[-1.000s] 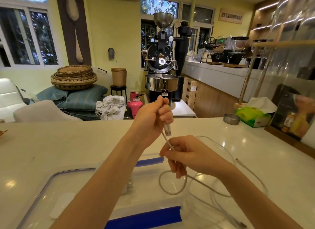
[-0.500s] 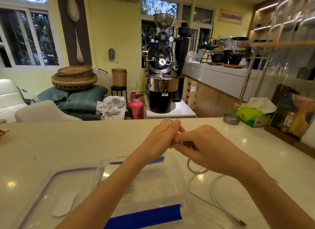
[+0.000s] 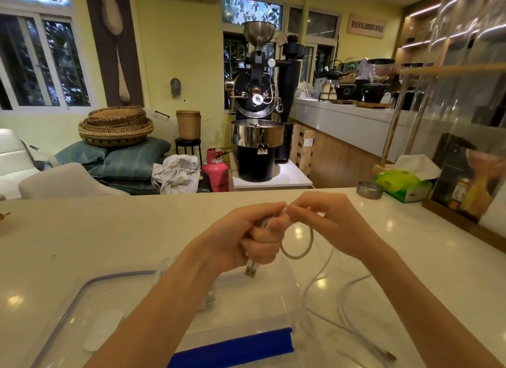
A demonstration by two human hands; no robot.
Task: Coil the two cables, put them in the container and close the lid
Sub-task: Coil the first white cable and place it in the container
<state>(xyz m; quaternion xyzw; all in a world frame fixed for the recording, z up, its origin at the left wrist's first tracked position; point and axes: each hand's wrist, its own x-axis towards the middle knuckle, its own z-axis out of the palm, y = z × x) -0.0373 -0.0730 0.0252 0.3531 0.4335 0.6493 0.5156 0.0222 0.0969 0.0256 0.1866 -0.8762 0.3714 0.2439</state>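
Coiling is only at its beginning, as far as the head view shows. In the centre of the frame the left hand (image 3: 253, 234) is closed in a fist around the white cable (image 3: 297, 255), and the plug end (image 3: 251, 269) hangs out just under the fist. The right hand (image 3: 327, 225), a little to the right, pinches the same cable between its fingertips, close against the left hand. Between the two hands one small loop is formed. The rest of this cable is loose: it runs down to the lower right of the frame and lies in wide curves on the white counter (image 3: 95, 230), with its other plug near the lower right corner.

The clear container (image 3: 287, 291) stands in the lower centre, open, with a blue clip (image 3: 232, 348) on its near side. The lid (image 3: 82, 307) lies flat on the counter at the lower left, beside it. Something small and white shows through the container wall behind the left forearm; I cannot tell whether this is the second cable.

So I judge that most of the task is left: finishing this coil, the other cable, putting both inside, closing the lid.
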